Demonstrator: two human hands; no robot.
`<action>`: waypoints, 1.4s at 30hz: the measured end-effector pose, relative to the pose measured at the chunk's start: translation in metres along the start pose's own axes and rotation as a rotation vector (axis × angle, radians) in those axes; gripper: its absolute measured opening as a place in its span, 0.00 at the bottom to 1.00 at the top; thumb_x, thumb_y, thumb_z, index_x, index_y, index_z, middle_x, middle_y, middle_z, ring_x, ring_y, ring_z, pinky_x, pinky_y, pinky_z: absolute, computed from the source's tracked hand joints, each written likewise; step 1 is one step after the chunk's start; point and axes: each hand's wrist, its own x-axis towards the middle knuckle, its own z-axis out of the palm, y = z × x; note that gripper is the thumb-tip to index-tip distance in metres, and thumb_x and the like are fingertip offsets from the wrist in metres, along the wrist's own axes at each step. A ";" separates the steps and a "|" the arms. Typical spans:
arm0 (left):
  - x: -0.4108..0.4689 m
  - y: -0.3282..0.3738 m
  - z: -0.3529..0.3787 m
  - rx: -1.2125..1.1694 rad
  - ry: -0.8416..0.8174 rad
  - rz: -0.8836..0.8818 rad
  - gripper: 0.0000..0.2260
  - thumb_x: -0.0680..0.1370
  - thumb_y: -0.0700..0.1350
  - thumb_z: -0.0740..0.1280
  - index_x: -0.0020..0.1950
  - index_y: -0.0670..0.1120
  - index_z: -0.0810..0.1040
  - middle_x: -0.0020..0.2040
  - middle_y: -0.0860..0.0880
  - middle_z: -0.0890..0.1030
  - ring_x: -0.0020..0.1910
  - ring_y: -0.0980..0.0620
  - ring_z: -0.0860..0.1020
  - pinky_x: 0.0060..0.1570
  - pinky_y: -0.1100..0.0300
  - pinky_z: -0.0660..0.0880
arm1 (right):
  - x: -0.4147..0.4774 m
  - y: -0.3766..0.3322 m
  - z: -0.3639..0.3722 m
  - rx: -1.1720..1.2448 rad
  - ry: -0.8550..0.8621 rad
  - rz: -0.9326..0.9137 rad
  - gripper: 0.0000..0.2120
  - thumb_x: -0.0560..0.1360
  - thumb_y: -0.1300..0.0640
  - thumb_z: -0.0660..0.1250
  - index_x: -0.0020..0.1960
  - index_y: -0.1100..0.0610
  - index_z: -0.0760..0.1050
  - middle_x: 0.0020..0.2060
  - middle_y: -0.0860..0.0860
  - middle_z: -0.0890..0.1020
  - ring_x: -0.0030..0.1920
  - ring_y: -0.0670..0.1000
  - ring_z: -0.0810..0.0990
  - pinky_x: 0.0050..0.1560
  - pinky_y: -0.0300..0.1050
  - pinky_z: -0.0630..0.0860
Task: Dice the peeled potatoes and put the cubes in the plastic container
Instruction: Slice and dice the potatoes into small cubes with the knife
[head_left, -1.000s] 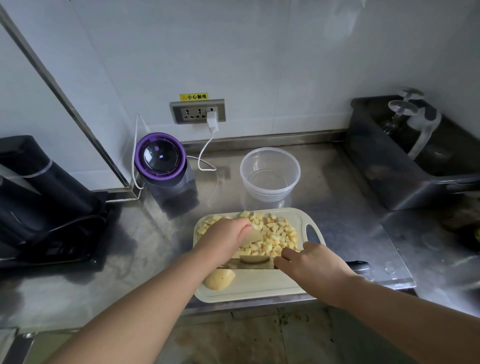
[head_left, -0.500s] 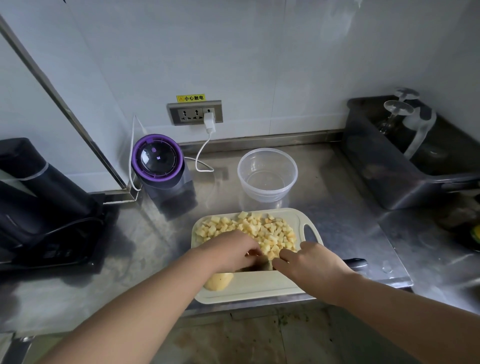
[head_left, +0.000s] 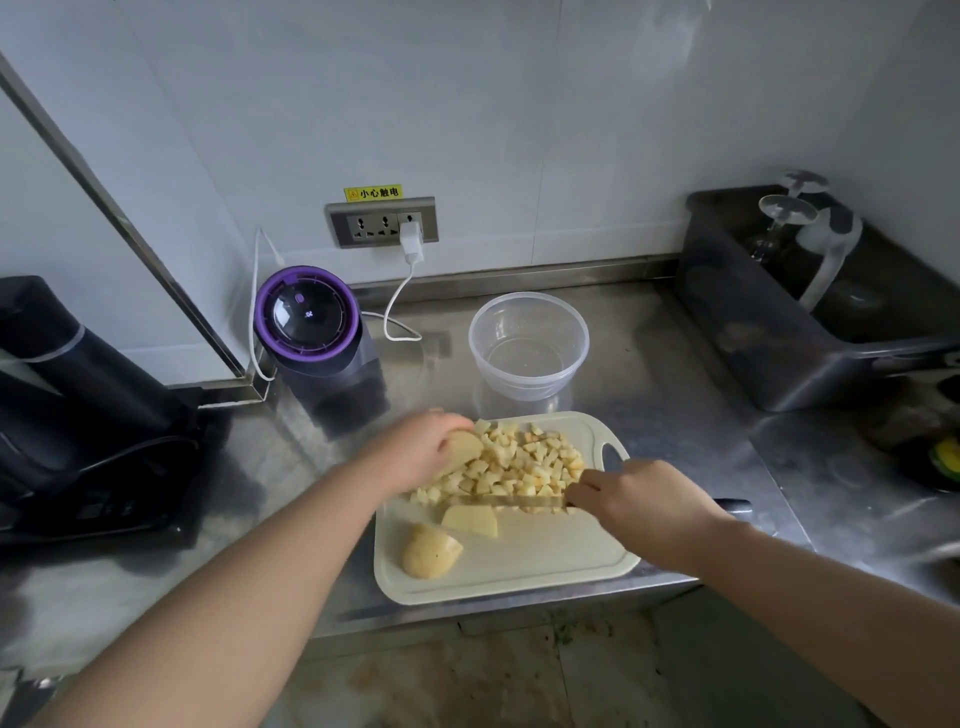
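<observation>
On the steel desk (head_left: 675, 415), at its front edge, a cutting board (head_left: 545, 564) carries potato cubes (head_left: 524, 462). The left hand (head_left: 421, 452) has its fingers grasping a potato slice (head_left: 466, 451), and the right hand (head_left: 644, 506) has its fingers clenched round the knife (head_left: 506, 501).

I record the cutting board (head_left: 540, 574) at the counter's (head_left: 675, 415) front edge; potato cubes (head_left: 524, 465) heaped on its rear half; knife (head_left: 509, 501) just before them; slice (head_left: 470, 521) and chunk (head_left: 431, 553) nearer, front left; plastic container (head_left: 528, 345) behind the board; appliance (head_left: 311, 322) left of that; tub (head_left: 753, 332) at far right.
</observation>
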 end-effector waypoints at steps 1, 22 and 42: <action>0.001 -0.008 -0.003 -0.025 0.045 -0.031 0.20 0.79 0.37 0.61 0.70 0.51 0.73 0.66 0.50 0.76 0.60 0.51 0.76 0.60 0.56 0.72 | -0.002 0.008 0.005 0.017 0.009 0.049 0.25 0.46 0.70 0.77 0.40 0.52 0.81 0.27 0.47 0.75 0.19 0.52 0.59 0.17 0.38 0.57; -0.024 0.011 0.066 0.263 -0.095 0.162 0.16 0.82 0.43 0.60 0.69 0.52 0.72 0.68 0.54 0.68 0.65 0.51 0.70 0.63 0.54 0.69 | 0.010 0.012 -0.011 0.486 0.089 0.529 0.07 0.82 0.55 0.57 0.52 0.55 0.73 0.39 0.44 0.72 0.37 0.51 0.70 0.35 0.44 0.63; -0.023 0.012 0.060 0.378 0.020 0.148 0.11 0.79 0.41 0.63 0.60 0.50 0.71 0.59 0.53 0.74 0.56 0.51 0.74 0.56 0.58 0.68 | 0.014 0.003 -0.009 0.496 0.043 0.489 0.09 0.82 0.54 0.57 0.57 0.52 0.74 0.46 0.47 0.81 0.42 0.52 0.79 0.39 0.46 0.76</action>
